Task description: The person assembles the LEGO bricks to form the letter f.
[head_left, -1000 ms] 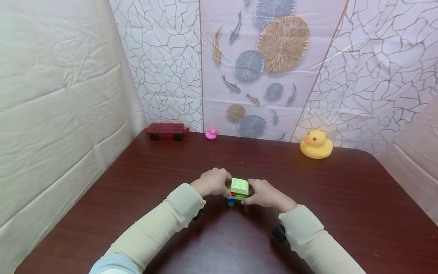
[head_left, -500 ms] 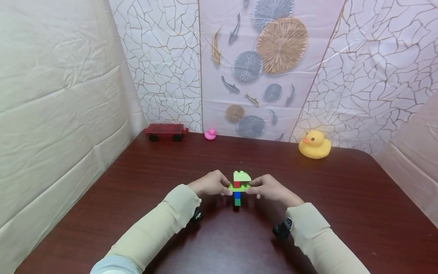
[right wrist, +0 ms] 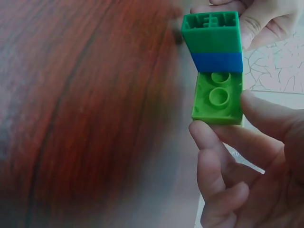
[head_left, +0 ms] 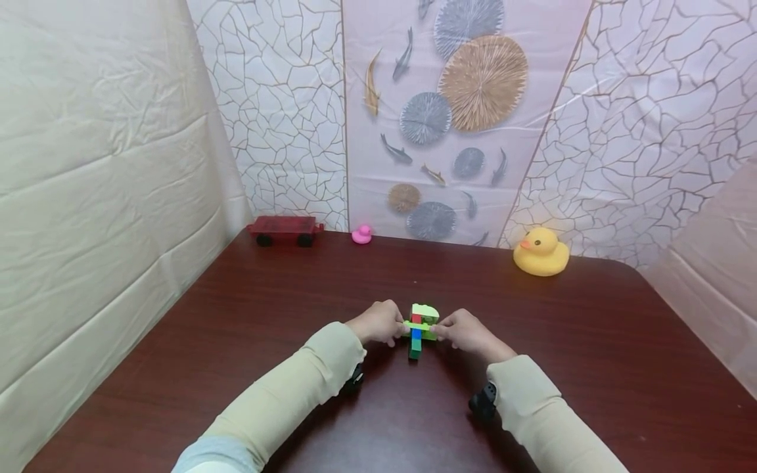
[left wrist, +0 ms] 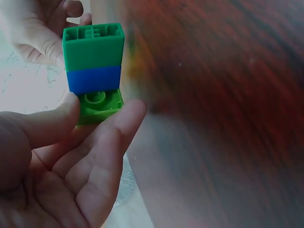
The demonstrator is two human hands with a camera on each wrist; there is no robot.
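Observation:
Both hands hold a toy built of stacked building blocks in the middle of the head view. On top is a pale green curved brick (head_left: 423, 311), with a red brick (head_left: 416, 319) under it. A lime plate (right wrist: 204, 108) crosses below and sticks out to both sides. Beneath hang a blue brick (left wrist: 95, 79) and a green brick (left wrist: 93, 54), whose hollow underside shows in both wrist views. My left hand (head_left: 380, 322) pinches the plate's left end between thumb and fingers. My right hand (head_left: 471, 334) pinches its right end.
Along the back of the dark wooden table (head_left: 284, 289) stand a red toy wagon (head_left: 285, 226), a small pink duck (head_left: 362, 234) and a big yellow duck (head_left: 541, 252). A patterned cloth (head_left: 434, 118) hangs behind, and a pale cloth (head_left: 118, 197) at the left.
The block toy has been turned in both hands: first its top faced the camera, then it stood upright, now it tilts again. It has shifted slightly right.

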